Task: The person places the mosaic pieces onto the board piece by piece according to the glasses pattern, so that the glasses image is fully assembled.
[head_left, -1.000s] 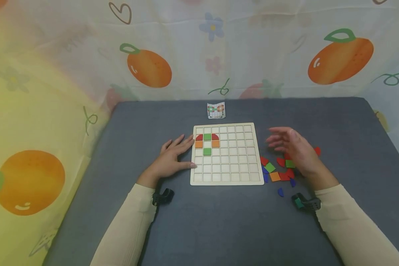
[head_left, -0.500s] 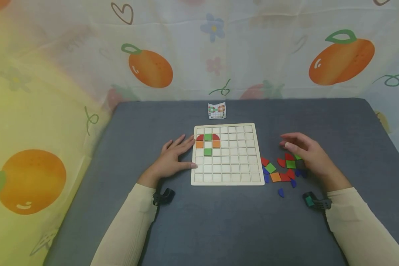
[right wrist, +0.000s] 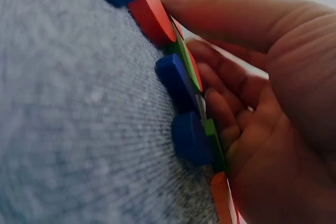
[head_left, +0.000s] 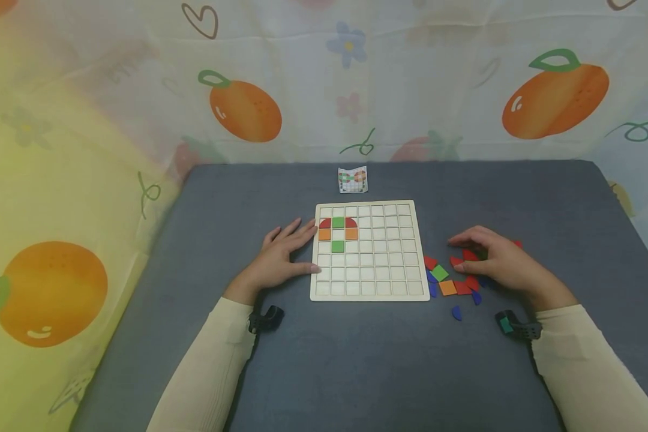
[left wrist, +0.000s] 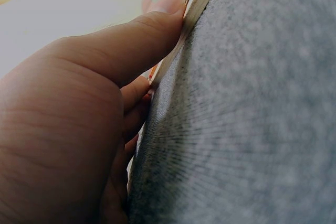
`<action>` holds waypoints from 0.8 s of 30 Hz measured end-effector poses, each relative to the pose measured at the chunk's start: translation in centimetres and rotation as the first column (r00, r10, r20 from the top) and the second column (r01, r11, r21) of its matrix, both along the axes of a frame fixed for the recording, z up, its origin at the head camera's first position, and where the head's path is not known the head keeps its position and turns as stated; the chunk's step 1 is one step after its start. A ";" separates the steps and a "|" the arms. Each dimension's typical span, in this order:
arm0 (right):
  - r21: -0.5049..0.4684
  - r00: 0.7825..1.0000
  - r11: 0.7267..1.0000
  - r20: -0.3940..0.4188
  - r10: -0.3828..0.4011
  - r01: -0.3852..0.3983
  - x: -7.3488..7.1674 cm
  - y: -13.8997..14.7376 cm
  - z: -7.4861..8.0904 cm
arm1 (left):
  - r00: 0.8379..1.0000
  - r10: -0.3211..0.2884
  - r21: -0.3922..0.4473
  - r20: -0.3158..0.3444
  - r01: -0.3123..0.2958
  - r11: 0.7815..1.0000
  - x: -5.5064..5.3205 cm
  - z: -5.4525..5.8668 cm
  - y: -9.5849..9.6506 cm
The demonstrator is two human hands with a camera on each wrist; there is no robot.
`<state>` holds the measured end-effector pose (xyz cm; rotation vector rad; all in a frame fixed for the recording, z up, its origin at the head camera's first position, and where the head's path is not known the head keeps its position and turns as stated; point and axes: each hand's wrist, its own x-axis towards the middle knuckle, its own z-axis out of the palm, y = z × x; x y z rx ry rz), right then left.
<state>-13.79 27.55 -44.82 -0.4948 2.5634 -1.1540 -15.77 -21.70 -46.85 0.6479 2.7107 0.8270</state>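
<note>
A pale wooden grid board [head_left: 369, 298] lies on the grey table. Several tiles fill its upper left cells: red quarter-rounds, green squares [head_left: 338, 246] and orange squares [head_left: 351, 234]. My left hand [head_left: 278, 255] rests at the board's left edge, fingers spread, thumb on the rim; the left wrist view shows the same contact. Over the loose tiles right of the board is my right hand [head_left: 504, 264], its thumb apart from its fingers. Beneath and beside it lie red tiles [head_left: 462, 288] and blue tiles [right wrist: 190, 137]; it covers some. I see nothing held in it.
Behind the board lies a small printed pattern card [head_left: 353, 180]. An orange square [head_left: 448, 288], a tilted green square [head_left: 440, 273] and a blue piece [head_left: 456, 312] lie close to the board's right side. A patterned curtain [head_left: 421, 72] hangs beyond the table.
My right hand has moved right, then lowered over the loose tiles, its thumb spreading away from the fingers. The left hand and the board stay in place.
</note>
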 end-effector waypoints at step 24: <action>0.086 0.973 0.996 -0.229 0.010 0.010 0.3 -1.5 -0.1 | 1.000 0.002 0.006 0.014 -0.002 1.000 -0.1 0.0 0.0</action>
